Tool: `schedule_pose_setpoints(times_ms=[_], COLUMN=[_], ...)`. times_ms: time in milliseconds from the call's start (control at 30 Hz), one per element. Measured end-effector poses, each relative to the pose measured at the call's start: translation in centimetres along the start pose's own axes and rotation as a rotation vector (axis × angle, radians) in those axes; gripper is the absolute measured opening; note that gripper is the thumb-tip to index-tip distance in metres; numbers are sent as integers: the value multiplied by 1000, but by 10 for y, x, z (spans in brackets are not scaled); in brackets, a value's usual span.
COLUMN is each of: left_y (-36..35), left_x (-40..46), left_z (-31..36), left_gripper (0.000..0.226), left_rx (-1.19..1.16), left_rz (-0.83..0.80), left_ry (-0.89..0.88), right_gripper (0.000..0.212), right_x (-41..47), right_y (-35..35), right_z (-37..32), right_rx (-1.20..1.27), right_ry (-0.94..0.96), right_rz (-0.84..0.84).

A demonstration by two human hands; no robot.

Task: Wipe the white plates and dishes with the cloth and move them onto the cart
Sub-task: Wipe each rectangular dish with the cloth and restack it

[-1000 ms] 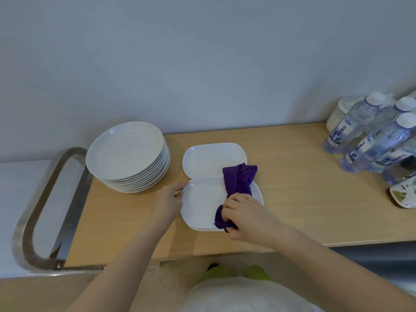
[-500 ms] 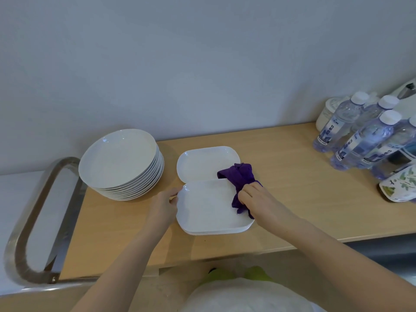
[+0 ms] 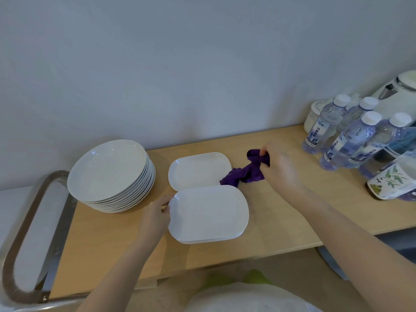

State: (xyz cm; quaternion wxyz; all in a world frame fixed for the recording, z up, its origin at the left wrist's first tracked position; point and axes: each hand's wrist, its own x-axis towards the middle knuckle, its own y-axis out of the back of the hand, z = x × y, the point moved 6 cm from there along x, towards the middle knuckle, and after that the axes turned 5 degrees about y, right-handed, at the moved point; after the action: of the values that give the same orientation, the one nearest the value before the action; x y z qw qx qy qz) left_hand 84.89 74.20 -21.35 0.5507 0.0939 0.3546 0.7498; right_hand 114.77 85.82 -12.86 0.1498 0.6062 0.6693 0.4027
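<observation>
At the far left a metal cart handle [image 3: 27,233] loops beside the end of the wooden table [image 3: 108,242]. Next to it on the table stands a stack of round white plates [image 3: 108,172], well apart from both hands. Further right, the left hand [image 3: 155,218] grips the left edge of the near oblong dish [image 3: 209,212], thumb on the rim and fingers curled beneath it. This dish sits on top of at least one more of the same shape, close to the front edge of the table. Just behind it lies the far oblong dish [image 3: 199,170], flat on the table and almost touching the near one. To the right of the dishes the purple cloth [image 3: 245,172] trails on the table, one end lying against the far dish's right rim. Its other end is bunched in the right hand [image 3: 279,165], whose fingers are curled tightly around it, off both dishes. Beyond that hand, at the right end of the table, stand several water bottles [image 3: 351,140], a white kettle [image 3: 398,93] behind them, and a leaf-printed cup [image 3: 391,179] lying on its side.
</observation>
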Motion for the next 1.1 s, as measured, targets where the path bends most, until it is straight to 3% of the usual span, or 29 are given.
schedule_pose_setpoints(times_ms=[133, 300, 533, 867, 1100], left_y=[-3, -6, -16, -30, -30], left_x=[3, 13, 24, 46, 62], left_z=[1, 3, 30, 46, 48], left_gripper=[45, 39, 38, 37, 38], left_rx=[19, 83, 130, 236, 352], left_rz=[18, 85, 95, 68, 50], left_ry=[-20, -22, -97, -151, -161], right_gripper=[24, 28, 17, 39, 47], right_x=[9, 16, 8, -13, -11], right_y=[20, 33, -14, -97, -113], right_z=[-8, -8, 16, 46, 53], right_rx=[81, 6, -53, -405, -576], right_ry=[-2, 23, -62, -30, -15], right_rz=[127, 221, -42, -320, -364])
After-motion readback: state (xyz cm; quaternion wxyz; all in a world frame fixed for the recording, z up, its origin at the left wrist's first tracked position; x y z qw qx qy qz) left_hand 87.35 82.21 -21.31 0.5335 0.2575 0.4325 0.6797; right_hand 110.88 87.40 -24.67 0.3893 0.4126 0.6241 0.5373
